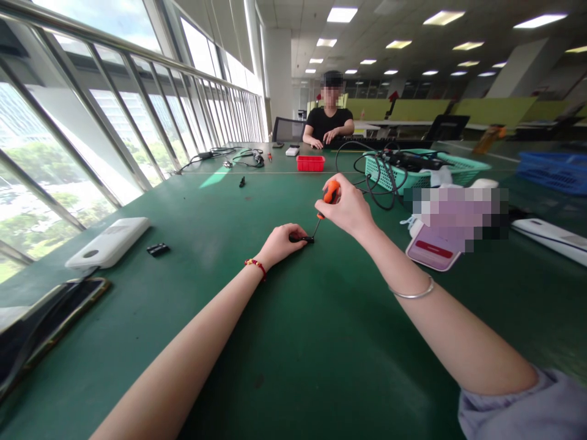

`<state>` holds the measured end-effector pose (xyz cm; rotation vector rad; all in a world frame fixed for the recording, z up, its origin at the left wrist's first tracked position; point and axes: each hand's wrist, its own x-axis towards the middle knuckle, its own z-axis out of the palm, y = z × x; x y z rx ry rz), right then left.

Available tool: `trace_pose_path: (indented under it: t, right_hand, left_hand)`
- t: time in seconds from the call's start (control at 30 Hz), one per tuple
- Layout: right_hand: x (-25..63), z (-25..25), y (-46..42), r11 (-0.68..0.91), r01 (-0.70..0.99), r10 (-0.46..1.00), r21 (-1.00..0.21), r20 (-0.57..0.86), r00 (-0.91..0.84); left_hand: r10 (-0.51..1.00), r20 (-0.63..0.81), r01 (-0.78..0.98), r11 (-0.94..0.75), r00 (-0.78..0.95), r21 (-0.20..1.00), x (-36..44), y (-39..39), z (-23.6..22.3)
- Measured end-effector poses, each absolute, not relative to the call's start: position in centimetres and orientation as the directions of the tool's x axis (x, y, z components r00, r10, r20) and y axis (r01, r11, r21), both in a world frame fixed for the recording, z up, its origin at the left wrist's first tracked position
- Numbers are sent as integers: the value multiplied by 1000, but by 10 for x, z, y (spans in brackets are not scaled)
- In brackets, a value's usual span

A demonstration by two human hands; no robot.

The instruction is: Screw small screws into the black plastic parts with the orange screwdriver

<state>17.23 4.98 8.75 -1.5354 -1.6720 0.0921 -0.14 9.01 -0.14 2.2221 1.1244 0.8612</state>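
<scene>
My right hand (347, 206) grips the orange and black handle of a screwdriver (331, 192). Its thin shaft slants down to the left, and the tip meets or nearly meets the right end of a small black part (308, 239). That part lies on the green table, pinned under the closed fingers of my left hand (280, 243), which cover much of it. What kind of part it is I cannot make out. Another small black piece (158, 249) rests on the table to the left of my left hand.
A white power bank (110, 241) and a phone (55, 318) lie at left. Farther off are a red bin (310, 163), a teal basket (380, 172) with cables, and a blue basket (553, 171). A pink-cased phone (433, 249) lies at right. Another person (329, 122) sits across the table.
</scene>
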Motion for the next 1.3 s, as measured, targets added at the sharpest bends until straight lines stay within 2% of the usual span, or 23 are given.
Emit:
trace_pose_path:
  t: [0.13, 0.33, 0.6, 0.93, 1.1, 1.3]
  right_hand:
    - [172, 85, 51, 206, 806, 846, -555, 514, 138]
    - [168, 85, 46, 218, 765, 872, -607, 473, 127]
    - [166, 83, 40, 196, 793, 854, -577, 498, 151]
    - [167, 84, 45, 288, 700, 866, -653, 490, 101]
    - [168, 82, 45, 216, 778, 840, -590, 519, 160]
    - [167, 82, 47, 238, 751, 841, -616, 518, 159]
  left_hand:
    - [836, 309, 519, -529, 453, 672, -2, 89, -2]
    - [850, 303, 534, -510, 430, 674, -4, 88, -3]
    - [841, 321, 534, -528, 435, 660, -5, 86, -2]
    - [847, 311, 538, -518, 432, 665, -4, 89, -3]
    - [839, 311, 533, -529, 446, 661, -3, 90, -4]
    - [849, 291, 536, -509, 441, 673, -3, 91, -4]
